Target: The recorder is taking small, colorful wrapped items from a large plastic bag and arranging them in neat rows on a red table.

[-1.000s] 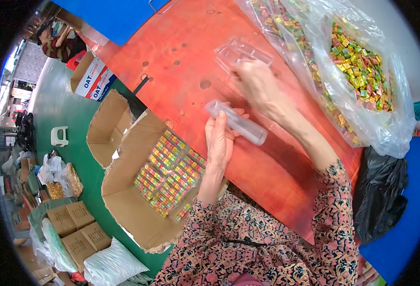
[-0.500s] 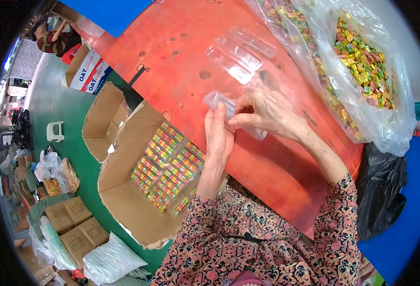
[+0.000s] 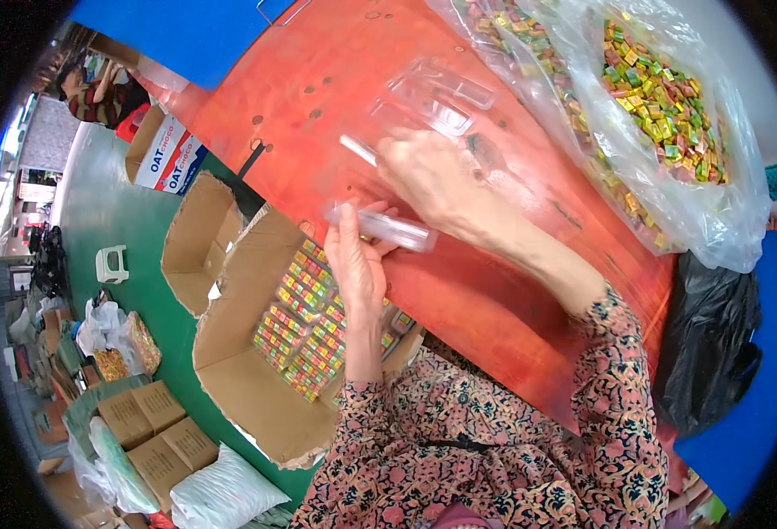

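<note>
Over the red table (image 3: pixel 318 53), my left hand (image 3: pixel 358 273) holds a long clear plastic tray (image 3: pixel 402 233), thumb on top and fingers beneath. I see nothing inside that tray. Farther out, my right hand (image 3: pixel 428 176) is smeared by motion, its fingers closed around a second clear plastic tray (image 3: pixel 358 150). Only a pale end of this second tray sticks out to the left of my fingers. Just beyond my right hand, more clear plastic trays (image 3: pixel 472 93) lie flat on the table.
An open cardboard box (image 3: pixel 247 388) at the left of the table holds rows of packed, wrapped cubes (image 3: pixel 305 326). A large clear bag (image 3: pixel 732 225) of loose wrapped cubes (image 3: pixel 671 115) lies at far right, with a black plastic bag (image 3: pixel 710 344) nearer me. A white stool (image 3: pixel 112 264) stands on the green floor.
My hands have come apart: the left has moved left with one tray, the right up and left with another. The whole view has also shifted slightly.
</note>
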Action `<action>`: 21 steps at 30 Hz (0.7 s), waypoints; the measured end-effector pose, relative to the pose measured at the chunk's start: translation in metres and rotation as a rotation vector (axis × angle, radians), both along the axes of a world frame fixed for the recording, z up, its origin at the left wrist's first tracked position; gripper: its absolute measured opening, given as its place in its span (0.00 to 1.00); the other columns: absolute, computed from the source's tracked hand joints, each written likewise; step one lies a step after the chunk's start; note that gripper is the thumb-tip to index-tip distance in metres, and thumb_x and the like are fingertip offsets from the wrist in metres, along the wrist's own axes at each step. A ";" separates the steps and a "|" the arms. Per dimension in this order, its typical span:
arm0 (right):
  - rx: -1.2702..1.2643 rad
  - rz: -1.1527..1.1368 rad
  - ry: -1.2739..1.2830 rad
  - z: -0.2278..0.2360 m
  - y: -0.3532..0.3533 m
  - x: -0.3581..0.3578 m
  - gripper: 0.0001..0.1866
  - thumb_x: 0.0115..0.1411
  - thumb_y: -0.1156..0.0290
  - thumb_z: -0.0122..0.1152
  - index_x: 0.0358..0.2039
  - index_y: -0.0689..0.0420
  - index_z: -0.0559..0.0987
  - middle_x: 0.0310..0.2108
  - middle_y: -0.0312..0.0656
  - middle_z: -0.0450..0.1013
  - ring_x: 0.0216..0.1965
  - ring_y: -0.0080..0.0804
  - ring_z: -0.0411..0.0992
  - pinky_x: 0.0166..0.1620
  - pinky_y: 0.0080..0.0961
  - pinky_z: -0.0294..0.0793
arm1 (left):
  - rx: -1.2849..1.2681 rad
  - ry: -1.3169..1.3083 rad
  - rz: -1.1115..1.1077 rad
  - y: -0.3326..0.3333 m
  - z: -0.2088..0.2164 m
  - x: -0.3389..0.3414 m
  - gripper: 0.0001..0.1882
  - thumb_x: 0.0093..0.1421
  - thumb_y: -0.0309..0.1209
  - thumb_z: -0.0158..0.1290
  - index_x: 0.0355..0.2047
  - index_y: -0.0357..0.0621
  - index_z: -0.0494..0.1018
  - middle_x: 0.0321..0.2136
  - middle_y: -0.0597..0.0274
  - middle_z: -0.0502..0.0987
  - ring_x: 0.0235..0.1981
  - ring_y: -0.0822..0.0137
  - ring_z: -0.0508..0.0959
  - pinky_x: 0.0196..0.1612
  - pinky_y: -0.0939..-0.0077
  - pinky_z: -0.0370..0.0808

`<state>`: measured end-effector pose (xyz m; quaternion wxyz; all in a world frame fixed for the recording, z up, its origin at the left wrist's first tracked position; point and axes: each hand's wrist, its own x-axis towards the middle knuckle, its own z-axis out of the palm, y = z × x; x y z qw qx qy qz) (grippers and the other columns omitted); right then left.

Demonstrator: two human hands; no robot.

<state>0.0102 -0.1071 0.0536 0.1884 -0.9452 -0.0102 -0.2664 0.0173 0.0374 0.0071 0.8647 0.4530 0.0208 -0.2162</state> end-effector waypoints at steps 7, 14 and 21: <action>-0.030 -0.038 0.028 -0.021 0.007 0.019 0.08 0.48 0.72 0.53 0.23 0.64 0.75 0.20 0.51 0.69 0.25 0.46 0.72 0.25 0.35 0.71 | -0.010 0.034 0.008 0.005 -0.001 -0.004 0.23 0.57 0.43 0.48 0.43 0.35 0.62 0.33 0.48 0.73 0.33 0.58 0.77 0.30 0.66 0.79; 0.524 0.351 0.488 0.017 0.007 -0.051 0.13 0.49 0.68 0.56 0.27 0.68 0.77 0.21 0.57 0.70 0.22 0.42 0.72 0.27 0.34 0.67 | -0.086 -0.029 -0.017 0.002 0.001 -0.008 0.22 0.57 0.39 0.50 0.44 0.34 0.61 0.32 0.52 0.73 0.32 0.64 0.76 0.36 0.73 0.76; 0.974 0.306 0.566 0.008 0.013 -0.056 0.11 0.47 0.70 0.57 0.23 0.67 0.76 0.13 0.48 0.66 0.17 0.22 0.65 0.23 0.23 0.64 | -0.143 -0.032 -0.120 0.014 0.002 -0.013 0.21 0.57 0.37 0.50 0.44 0.34 0.61 0.33 0.52 0.73 0.32 0.65 0.76 0.33 0.71 0.78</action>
